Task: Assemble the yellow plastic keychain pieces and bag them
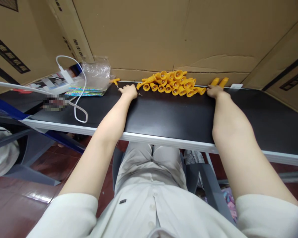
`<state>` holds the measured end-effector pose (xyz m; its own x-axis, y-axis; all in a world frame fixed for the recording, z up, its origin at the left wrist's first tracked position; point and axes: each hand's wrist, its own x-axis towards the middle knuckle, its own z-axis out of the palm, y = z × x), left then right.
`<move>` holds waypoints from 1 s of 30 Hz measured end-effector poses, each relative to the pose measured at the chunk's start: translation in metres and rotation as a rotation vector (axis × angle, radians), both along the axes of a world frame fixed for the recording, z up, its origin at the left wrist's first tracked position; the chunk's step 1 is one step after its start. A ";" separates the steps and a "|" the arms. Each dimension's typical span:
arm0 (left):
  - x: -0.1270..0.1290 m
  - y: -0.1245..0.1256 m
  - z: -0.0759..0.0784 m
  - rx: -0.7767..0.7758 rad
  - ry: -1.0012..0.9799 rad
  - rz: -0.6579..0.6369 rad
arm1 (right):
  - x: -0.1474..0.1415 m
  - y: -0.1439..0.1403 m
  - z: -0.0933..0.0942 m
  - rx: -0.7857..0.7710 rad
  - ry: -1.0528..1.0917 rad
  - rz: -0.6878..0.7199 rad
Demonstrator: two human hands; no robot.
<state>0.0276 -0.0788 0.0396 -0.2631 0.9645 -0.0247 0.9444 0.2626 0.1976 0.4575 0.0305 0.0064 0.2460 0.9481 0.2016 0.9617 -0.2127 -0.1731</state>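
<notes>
My left hand (128, 91) rests on the black tabletop with its fingers spread, holding nothing I can see. Close to its fingertips lies a yellow-handled corkscrew (115, 81) with its metal spiral showing. Just right of the same hand is another yellow corkscrew (139, 86), near a bare spiral. A stacked pile of yellow corkscrews (175, 83), most with flared, cone-like open ends facing me, fills the space between my hands. At the pile's right end my right hand (217, 91) lies low, fingers apart and partly hidden. Two yellow tapered sleeves (219, 82) stick up right behind it.
Tall cardboard (188, 36) walls the back and sides of the table. To the left lie a clear plastic bag (96, 72), colourful striped packets (85, 92), a white cable (85, 82) and a blurred-out item. A small white piece (236, 86) sits at the back right.
</notes>
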 end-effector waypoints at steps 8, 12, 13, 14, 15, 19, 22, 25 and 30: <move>-0.005 0.009 -0.006 0.027 0.027 0.015 | -0.016 -0.046 0.011 -0.177 0.202 -0.024; -0.006 0.011 -0.006 0.047 0.060 -0.006 | -0.025 -0.066 0.008 -0.129 0.222 -0.034; -0.006 0.011 -0.006 0.056 0.060 -0.011 | -0.028 -0.070 0.008 -0.100 0.225 -0.041; -0.006 0.011 -0.006 0.064 0.055 -0.017 | -0.030 -0.073 0.007 -0.067 0.230 -0.047; -0.005 0.011 -0.006 0.070 0.045 -0.021 | -0.031 -0.076 0.008 -0.036 0.233 -0.053; -0.004 0.010 -0.006 0.102 -0.008 -0.035 | -0.036 -0.087 0.014 0.098 0.272 -0.048; -0.005 0.012 -0.008 0.171 -0.060 -0.075 | -0.042 -0.094 0.025 0.236 0.274 -0.027; -0.005 0.016 -0.010 0.247 -0.101 -0.176 | -0.054 -0.097 0.040 0.331 0.243 0.034; -0.001 0.015 -0.008 0.318 -0.107 -0.353 | -0.090 -0.101 0.060 0.376 0.205 0.224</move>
